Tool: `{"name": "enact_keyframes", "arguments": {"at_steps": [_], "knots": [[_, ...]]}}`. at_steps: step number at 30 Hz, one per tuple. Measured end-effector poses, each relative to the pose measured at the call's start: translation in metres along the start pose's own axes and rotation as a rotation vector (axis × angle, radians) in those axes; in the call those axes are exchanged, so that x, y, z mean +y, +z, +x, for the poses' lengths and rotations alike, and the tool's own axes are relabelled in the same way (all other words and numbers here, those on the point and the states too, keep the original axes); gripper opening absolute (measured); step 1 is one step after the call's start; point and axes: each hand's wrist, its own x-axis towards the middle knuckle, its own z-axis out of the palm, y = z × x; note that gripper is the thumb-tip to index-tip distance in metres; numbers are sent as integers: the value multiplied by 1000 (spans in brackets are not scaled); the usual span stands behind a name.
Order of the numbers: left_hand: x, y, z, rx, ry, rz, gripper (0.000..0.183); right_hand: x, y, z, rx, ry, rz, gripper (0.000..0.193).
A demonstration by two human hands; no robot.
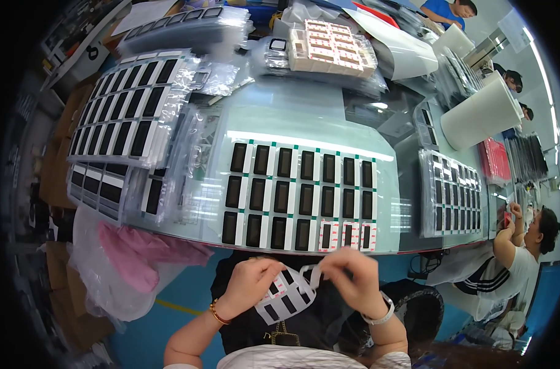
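Note:
In front of my lap, my left hand (250, 284) grips a white sheet (286, 301) with black rectangular cut-outs and pink-printed backing. To its right my right hand (355, 278) is closed, pinching a thin white strip (312, 275) that curls up from the sheet's edge. Just beyond my hands, at the table's near edge, lies a clear sheet bearing rows of black rectangular panels (282, 197) with white strips beside them. Three panels at its near right corner carry pink-and-white rectangular frames (349, 236).
Stacked panel sheets (123, 111) stand at the left, another stack (451, 194) at the right. A block of pink-and-white pieces (329, 46) sits at the back beside bagged parts. A white roll (482, 114) stands at the right. Pink cloth (138, 252) hangs below the table. A co-worker (517, 246) sits at right.

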Motion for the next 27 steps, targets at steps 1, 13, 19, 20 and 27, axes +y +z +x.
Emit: {"name": "enact_keyframes", "arguments": {"at_steps": [1,13,19,20,27], "knots": [[5,1,-1,2,-3,1,22,6,0,4,37,130,77,3],[16,3,2,203,412,299,13,35,11,35,49,238,185,5],[19,3,5,226,449,343,17,35,12,36,62,244,175,5],[20,3,6,219,455,351,18,35,12,36,61,249,172,5],[19,3,7,213,455,373,20,34,12,37,58,239,139,5]]}}
